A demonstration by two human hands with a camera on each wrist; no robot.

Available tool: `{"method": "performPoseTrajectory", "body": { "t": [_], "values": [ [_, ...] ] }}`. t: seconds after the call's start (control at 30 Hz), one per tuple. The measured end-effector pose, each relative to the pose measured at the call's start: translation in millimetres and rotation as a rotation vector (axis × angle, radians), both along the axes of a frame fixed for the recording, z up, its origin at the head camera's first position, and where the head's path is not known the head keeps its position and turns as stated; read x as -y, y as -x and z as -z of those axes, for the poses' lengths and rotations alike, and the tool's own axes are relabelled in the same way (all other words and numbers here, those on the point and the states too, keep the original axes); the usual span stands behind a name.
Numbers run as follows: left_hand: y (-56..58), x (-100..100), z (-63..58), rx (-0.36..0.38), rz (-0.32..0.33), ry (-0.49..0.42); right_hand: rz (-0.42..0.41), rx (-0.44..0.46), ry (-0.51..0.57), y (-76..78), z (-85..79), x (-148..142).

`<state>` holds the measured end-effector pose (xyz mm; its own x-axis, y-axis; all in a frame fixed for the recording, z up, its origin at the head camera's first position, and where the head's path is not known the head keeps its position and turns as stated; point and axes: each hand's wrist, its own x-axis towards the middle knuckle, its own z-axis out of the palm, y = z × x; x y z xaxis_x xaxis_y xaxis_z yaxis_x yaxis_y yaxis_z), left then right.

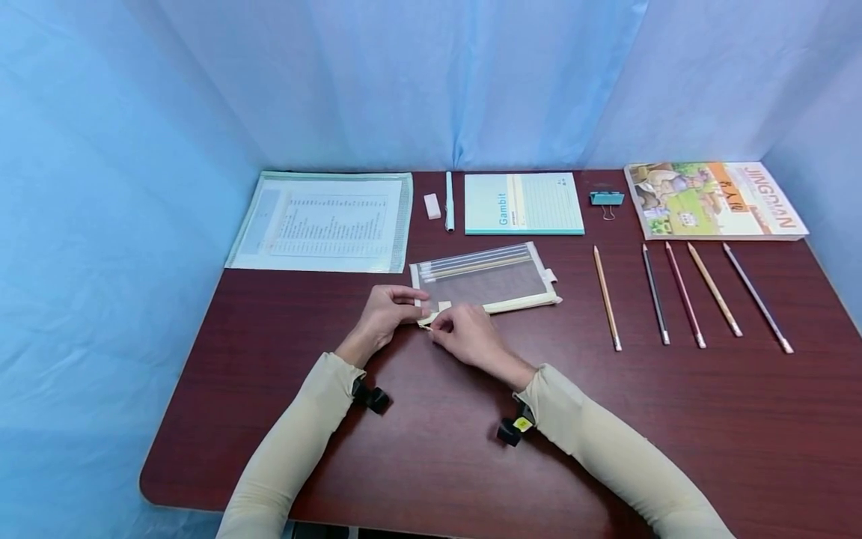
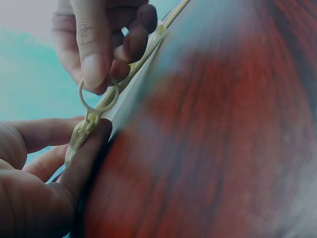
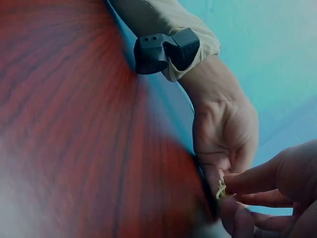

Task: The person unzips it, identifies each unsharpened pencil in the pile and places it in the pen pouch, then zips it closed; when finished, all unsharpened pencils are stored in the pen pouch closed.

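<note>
A see-through zip pencil pouch (image 1: 488, 288) with a cream edge lies tilted on the table, several pencils (image 1: 478, 261) showing inside along its far side. At the pouch's near left corner, my left hand (image 1: 385, 314) pinches the end of the zip edge between thumb and fingers. Close beside it, my right hand (image 1: 469, 335) pinches a cream ring pull (image 2: 117, 99) with thumb and forefinger. The left wrist view shows this ring joined to the zip end just above the left fingertips (image 2: 103, 130). In the right wrist view, the hands partly hide the zip end (image 3: 221, 189).
Several loose pencils (image 1: 683, 296) lie right of the pouch. Along the back are a document sleeve (image 1: 323, 222), an eraser (image 1: 432, 206), a pen (image 1: 450, 202), a notebook (image 1: 525, 203), a binder clip (image 1: 607, 198) and a thick book (image 1: 714, 201). Blue curtains (image 1: 377, 82) hang behind.
</note>
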<state>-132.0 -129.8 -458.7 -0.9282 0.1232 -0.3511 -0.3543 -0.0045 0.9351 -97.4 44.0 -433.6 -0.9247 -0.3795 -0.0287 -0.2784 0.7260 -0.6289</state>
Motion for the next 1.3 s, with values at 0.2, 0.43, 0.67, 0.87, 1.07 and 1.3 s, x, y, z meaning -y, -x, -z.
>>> {"method": "performPoseTrajectory", "body": {
  "t": [0.2, 0.43, 0.67, 0.87, 1.07, 1.3],
  "values": [
    [1.7, 1, 1.1, 0.019, 0.009, -0.009, 0.014, -0.095, -0.004, 5.2, -2.7, -7],
    [1.8, -1, 0.9, 0.029, 0.013, -0.018, 0.047, -0.017, 0.060, 12.0, 0.2, -27],
    [1.6, 1, 1.1, 0.026, 0.015, -0.022, 0.109, 0.003, 0.054, 17.4, 0.2, -56],
    [0.6, 1, 1.0, 0.020, 0.023, -0.020, 0.131, -0.005, 0.038, 19.7, -1.4, -80],
    [0.8, 1, 2.0, 0.025, 0.035, -0.015, 0.179, -0.015, -0.004, 19.8, -1.6, -111],
    [1.7, 3, 1.7, 0.027, 0.035, -0.006, 0.242, -0.021, -0.036, 16.8, -9.2, -152]
  ]
}}
